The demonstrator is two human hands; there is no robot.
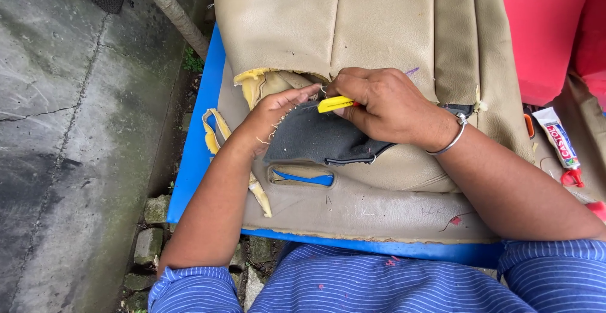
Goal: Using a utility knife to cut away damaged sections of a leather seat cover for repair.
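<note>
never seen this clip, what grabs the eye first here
Centre frame, the right hand grips a yellow tool at a dark fabric patch on a tan seat cover, while the left hand pins the patch's stitched edge. The cover lies on a bright blue table, a glue tube at far right.

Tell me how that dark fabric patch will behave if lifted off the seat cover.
The dark fabric patch probably flops: it drapes over the tan seat cover under the left hand. Likely light, being thin. Loose threads suggest its edge frays.
</note>
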